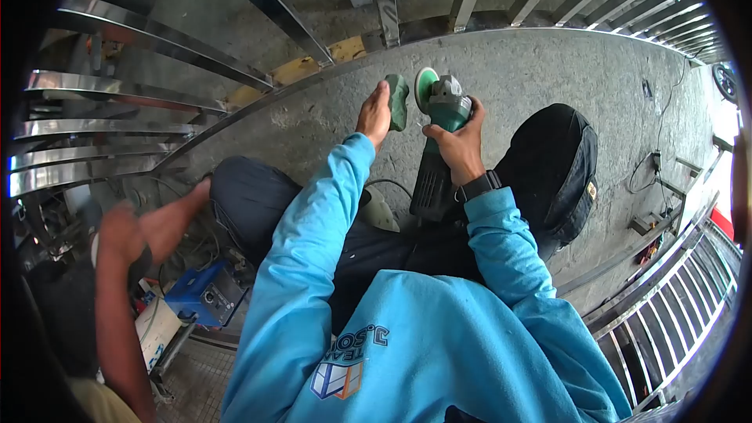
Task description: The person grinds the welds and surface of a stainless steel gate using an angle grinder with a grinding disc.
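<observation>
My left hand (375,116) is closed on a dark green block (398,102), which looks like a polishing compound bar with a worn, uneven edge. Wrapped around the head end of a green and black angle grinder (448,113) is my right hand (460,141), a dark band on its wrist. The grinder's round pad (425,89), green on its face with a pale rim, points toward the block. A small gap shows between pad and block. The grinder's black body (431,184) slants down toward my lap. Whether the pad spins cannot be told.
A shiny metal railing (384,0) curves across the front and left. Another person's arm (117,290) is at the left, near a blue machine (205,295). Cables (654,164) lie on the concrete floor (627,78) at the right; a barred metal frame (674,321) stands lower right.
</observation>
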Demonstrator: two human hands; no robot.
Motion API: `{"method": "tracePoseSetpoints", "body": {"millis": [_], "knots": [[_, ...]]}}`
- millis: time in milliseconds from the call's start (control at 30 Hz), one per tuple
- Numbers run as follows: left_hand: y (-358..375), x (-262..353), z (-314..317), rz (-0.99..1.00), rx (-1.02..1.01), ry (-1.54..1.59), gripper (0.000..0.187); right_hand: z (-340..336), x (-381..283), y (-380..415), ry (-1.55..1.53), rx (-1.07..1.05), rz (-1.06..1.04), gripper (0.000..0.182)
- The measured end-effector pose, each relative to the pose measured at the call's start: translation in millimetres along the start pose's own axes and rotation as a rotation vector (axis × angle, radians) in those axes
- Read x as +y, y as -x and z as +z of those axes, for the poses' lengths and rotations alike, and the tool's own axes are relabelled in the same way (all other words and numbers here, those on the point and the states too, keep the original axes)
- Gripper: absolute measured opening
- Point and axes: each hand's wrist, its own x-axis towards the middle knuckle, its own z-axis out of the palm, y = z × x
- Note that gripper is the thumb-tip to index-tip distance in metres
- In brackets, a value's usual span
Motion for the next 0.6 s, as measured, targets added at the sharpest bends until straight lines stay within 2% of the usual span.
{"method": "tracePoseSetpoints", "body": {"millis": [33,100,133,167,233,300,367,433,500,533,600], "knots": [[3,8,0,-0.009,0.002,0.002,0.062,1,1,1,0.023,0.007,0.007,0.096],[3,17,-3,0.195,0.008,-0.583,0.061,-1,11,-3,0.027,0.033,-0.026,0.097],[0,12,-4,0.243,0.086,-0.786,0.061,-3,16,-4,0.024,0.059,-0.068,0.098],[2,9,-8,0.230,0.090,-0.777,0.061,-6,20,-4,0.038,0.053,-0.061,0.098],[-1,-2,-21,0.040,0.197,-1.139,0.066,-9,16,-4,-0.017,0.095,0.031,0.100],[-6,-24,-35,0.053,0.208,-1.177,0.069,-11,16,-4,-0.015,0.084,0.030,0.101],[-3,-23,-33,-0.042,0.183,-1.394,0.072,-12,16,-5,-0.029,0.110,0.027,0.101],[5,7,-21,0.014,0.154,-1.375,0.078,-12,15,-4,-0.030,0.121,0.049,0.101],[18,41,-13,0.654,0.338,-1.214,0.083,-9,11,-3,-0.035,0.129,0.070,0.102],[19,52,-13,0.654,0.341,-1.212,0.083,-7,8,-2,-0.049,0.114,0.085,0.102],[22,68,-14,0.429,0.419,-1.245,0.090,-4,4,3,-0.063,0.102,0.100,0.102]]}}
